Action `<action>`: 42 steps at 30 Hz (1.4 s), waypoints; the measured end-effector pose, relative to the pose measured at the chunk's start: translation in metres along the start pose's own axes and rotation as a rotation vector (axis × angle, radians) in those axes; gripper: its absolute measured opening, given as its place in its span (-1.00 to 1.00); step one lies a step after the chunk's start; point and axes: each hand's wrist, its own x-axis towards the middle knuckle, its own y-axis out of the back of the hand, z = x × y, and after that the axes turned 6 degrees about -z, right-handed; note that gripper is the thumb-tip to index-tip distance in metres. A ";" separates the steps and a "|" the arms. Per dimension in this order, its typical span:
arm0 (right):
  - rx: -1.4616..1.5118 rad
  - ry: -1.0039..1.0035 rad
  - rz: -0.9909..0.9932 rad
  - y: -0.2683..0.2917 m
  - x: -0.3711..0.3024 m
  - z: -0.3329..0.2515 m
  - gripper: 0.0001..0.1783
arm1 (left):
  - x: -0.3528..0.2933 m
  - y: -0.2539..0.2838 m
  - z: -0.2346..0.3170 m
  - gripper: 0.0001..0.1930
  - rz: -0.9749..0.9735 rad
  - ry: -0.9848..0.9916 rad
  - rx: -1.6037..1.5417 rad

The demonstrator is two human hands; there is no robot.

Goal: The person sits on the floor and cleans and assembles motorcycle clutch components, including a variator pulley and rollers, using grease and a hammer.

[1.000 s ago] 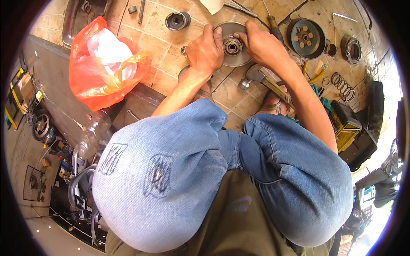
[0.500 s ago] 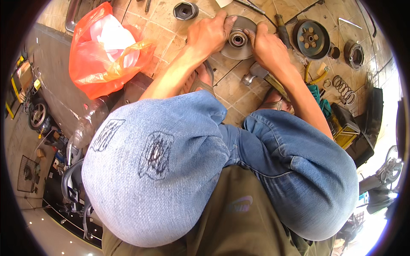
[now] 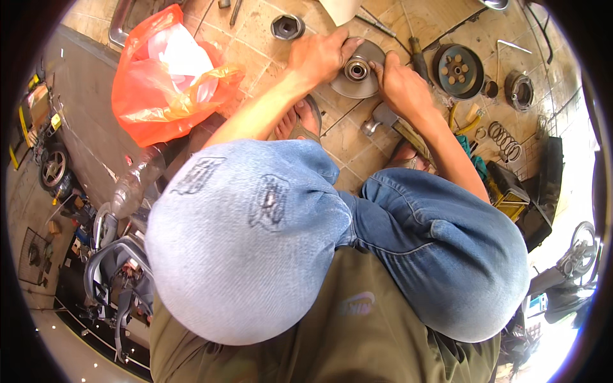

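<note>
Both my hands hold a round metal pulley [image 3: 355, 88] low over the tiled floor, its hub and bearing bore facing up. My left hand [image 3: 318, 59] grips the upper left rim, thumb on the upper face and fingers hidden beneath. On the right rim, my right hand [image 3: 406, 87] has its thumb on the face near the hub, with the other fingers mostly out of sight. A metal hammer head [image 3: 370, 126] lies just below the pulley. Right of my right hand are a dark tool handle [image 3: 418, 59] and a dark clutch bell [image 3: 471, 90] with holes in its middle.
An orange plastic bag [image 3: 136, 105] stands at the left, near a clear bottle [image 3: 135, 185]. A hexagonal metal socket [image 3: 287, 27] sits above my left wrist. At the right lie a ring-shaped clutch part [image 3: 519, 90] and a coil spring [image 3: 504, 142]. Pale paper [image 3: 341, 9] is at the top.
The view has shifted slightly, showing more of the paper at the top. My hands keep much the same grip on the pulley, which has hardly moved.
</note>
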 end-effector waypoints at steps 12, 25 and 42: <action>0.437 -0.025 0.458 -0.017 0.003 -0.006 -0.68 | -0.029 -0.020 0.025 -0.62 0.270 0.149 -0.437; 0.647 -0.213 0.244 0.043 0.003 -0.017 -0.48 | -0.031 -0.009 0.047 -0.56 0.136 0.210 -0.794; 0.285 -0.214 0.116 0.063 0.006 -0.011 -0.34 | -0.046 -0.023 0.063 -0.69 0.210 0.116 -0.794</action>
